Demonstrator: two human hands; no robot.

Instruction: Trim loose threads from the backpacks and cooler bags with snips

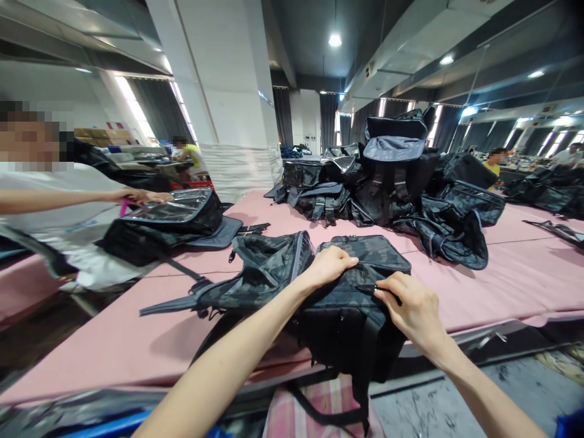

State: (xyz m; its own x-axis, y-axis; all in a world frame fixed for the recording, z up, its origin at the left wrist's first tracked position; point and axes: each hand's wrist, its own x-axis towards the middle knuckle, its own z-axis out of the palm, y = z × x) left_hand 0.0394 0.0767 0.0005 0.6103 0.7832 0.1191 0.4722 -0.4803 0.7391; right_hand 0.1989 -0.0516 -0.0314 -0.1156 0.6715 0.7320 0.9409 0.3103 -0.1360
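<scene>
The right hand (415,307) pinches one dark tool (367,288) over one camouflage bag (340,298) on the tabletop (483,292); the left hand (332,264) rests on this bag, its grip hidden. Likely soft and light, the bag should hold best at its flap (381,252). Left of it, one co-worker's hand (145,196) meets one clear-topped bag (185,207); behind it, uncountable heaped bags (387,176).

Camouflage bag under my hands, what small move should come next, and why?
I'd probably press the left hand a touch more firmly onto the camouflage bag before working the small dark tool. The right hand pinches that tool at the top panel, while the bag's near side overhangs the pink-covered table, so it might shift.
</scene>
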